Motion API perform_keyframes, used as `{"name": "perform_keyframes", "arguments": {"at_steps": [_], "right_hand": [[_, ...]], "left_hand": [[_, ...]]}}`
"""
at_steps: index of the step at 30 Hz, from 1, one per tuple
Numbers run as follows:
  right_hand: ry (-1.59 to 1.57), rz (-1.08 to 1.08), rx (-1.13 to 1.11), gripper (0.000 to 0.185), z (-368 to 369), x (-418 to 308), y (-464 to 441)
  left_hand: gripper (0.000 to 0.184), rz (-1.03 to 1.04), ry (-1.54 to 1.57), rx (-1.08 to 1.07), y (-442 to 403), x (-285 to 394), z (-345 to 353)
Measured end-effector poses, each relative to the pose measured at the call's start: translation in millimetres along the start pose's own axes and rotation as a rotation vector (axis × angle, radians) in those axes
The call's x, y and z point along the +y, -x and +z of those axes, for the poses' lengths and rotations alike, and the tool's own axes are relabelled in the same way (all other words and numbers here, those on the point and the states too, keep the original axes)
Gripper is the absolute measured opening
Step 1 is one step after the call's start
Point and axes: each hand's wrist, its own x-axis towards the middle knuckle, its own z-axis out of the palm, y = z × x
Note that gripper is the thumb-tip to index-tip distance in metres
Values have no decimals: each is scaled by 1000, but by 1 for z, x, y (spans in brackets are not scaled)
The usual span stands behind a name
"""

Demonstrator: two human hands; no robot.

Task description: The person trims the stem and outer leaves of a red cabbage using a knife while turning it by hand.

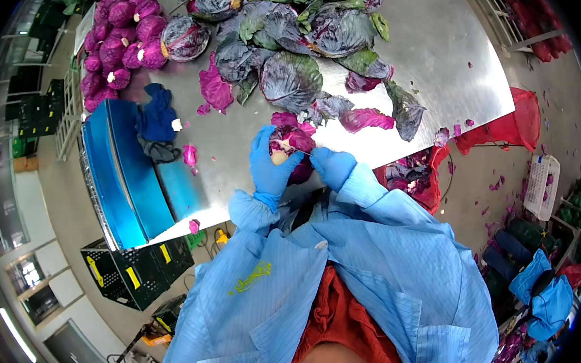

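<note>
A red cabbage (300, 140) with its pale cut stem showing is at the near edge of the metal table, in front of my chest. My left hand (269, 166), in a blue glove, grips it from the left side. In my gloved right hand (333, 168) is a knife (304, 152), closed in the fingers. Only a thin bit of its blade shows against the cabbage. Loose purple leaves (363, 120) and whole cabbages with dark outer leaves (291, 80) lie just beyond my hands.
Trimmed purple cabbages (118, 45) are piled at the table's far left. A blue cloth (156, 113) lies beside a shiny blue box (124, 168). Black crates (134, 271) stand below left. A red mesh bag (430, 182) of leaf scraps hangs at the table's (450, 64) right edge.
</note>
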Motion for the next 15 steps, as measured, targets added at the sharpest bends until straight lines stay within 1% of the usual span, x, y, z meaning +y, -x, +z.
{"name": "perform_keyframes", "arguments": {"at_steps": [1, 4, 7, 10, 12, 15], "right_hand": [[54, 9, -23, 14, 1, -3, 0], [110, 103, 26, 14, 6, -11, 2], [109, 130, 117, 17, 16, -11, 1], [37, 159, 114, 17, 7, -14, -2], [30, 183, 120, 12, 2, -17, -5], [30, 251, 127, 10, 2, -20, -8]], "left_hand": [[79, -9, 5, 4, 1, 2, -1], [77, -18, 1, 36, 1, 7, 1], [75, -54, -28, 76, 1, 12, 6], [75, -87, -79, 121, -2, 15, 12], [75, -105, -97, 135, -4, 18, 15], [75, -102, -127, 158, -4, 20, 21]]}}
